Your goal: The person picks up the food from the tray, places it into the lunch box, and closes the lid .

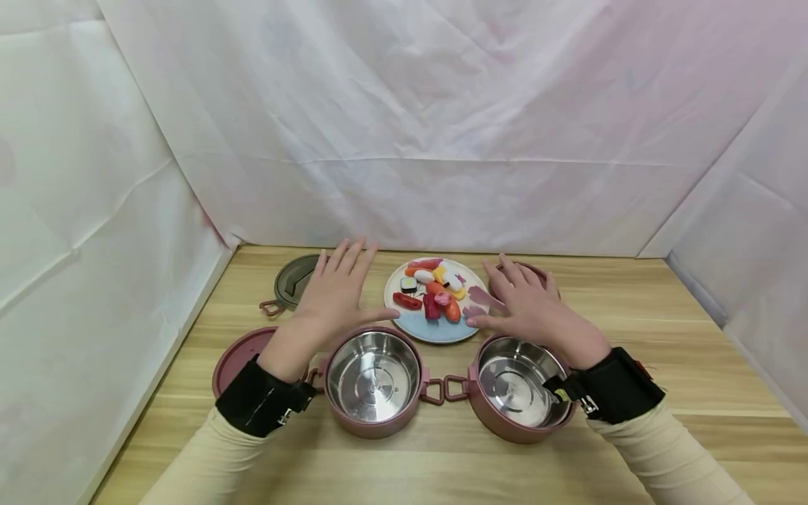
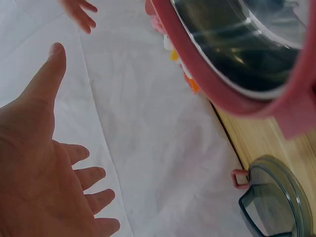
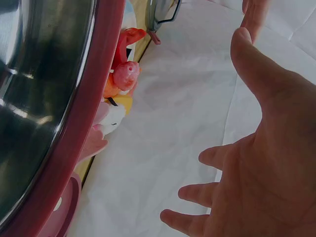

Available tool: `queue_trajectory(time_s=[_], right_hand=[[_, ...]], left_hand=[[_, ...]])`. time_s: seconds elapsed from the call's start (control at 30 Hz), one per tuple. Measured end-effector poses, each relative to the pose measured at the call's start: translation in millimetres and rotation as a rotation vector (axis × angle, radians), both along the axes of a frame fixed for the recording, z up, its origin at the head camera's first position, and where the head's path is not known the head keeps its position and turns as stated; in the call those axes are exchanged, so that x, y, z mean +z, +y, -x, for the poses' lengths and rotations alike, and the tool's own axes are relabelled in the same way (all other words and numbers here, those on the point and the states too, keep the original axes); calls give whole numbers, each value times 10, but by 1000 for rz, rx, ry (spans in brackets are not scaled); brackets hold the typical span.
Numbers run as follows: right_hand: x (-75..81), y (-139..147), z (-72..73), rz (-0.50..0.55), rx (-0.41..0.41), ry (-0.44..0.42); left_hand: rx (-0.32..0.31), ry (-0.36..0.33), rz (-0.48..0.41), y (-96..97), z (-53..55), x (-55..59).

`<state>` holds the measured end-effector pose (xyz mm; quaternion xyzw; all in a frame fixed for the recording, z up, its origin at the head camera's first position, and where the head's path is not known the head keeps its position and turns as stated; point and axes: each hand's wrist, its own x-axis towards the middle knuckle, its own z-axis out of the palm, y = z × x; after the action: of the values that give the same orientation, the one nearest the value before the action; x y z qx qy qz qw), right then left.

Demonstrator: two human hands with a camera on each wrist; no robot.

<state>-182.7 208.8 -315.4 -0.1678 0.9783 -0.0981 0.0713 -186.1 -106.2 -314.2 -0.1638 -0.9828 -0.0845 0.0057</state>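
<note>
Both hands are raised with fingers spread, and neither holds anything. My left hand (image 1: 334, 294) hovers above and left of a steel-lined pink pot (image 1: 375, 379), thumb stretched toward a plate. Over the far side of a second steel-lined pink pot (image 1: 520, 386) is my right hand (image 1: 527, 308), its thumb overlapping the plate's edge in the head view. Between the hands lies the round plate (image 1: 429, 330), bearing several toy sushi pieces (image 1: 442, 294). Each wrist view shows a palm beside a pot's rim, with fingers extended.
A dark see-through lid (image 1: 293, 280) sits at the back left, partly behind the left hand. One maroon lid (image 1: 236, 358) lies under the left forearm; another maroon round piece (image 1: 539, 272) shows behind the right hand. The pots' side handles (image 1: 433, 391) nearly meet. White cloth (image 1: 404, 140) encloses the wooden table.
</note>
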Motion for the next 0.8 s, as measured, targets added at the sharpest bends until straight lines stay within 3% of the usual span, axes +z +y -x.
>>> queue_trajectory(time_s=[0.17,0.37,0.57,0.7,0.8], right_hand=[[23,19,-23,-5,-2,-4],[14,33,-23,-23,-6,-3],[-15,65,-7,-17,-18,-18],[-15,93,-14,-15,-24,-27],[-8,109,-17,-11,-20,-27]], left_hand=[[-54,-12,-92,-147,-42,2],[-128,-104,-239,-320,-180,-79],[-193,-178,-299,-501,-347,-191],[-217,-224,-340,-626,-447,-253],[-199,-282,-376,-709,-510,-284]])
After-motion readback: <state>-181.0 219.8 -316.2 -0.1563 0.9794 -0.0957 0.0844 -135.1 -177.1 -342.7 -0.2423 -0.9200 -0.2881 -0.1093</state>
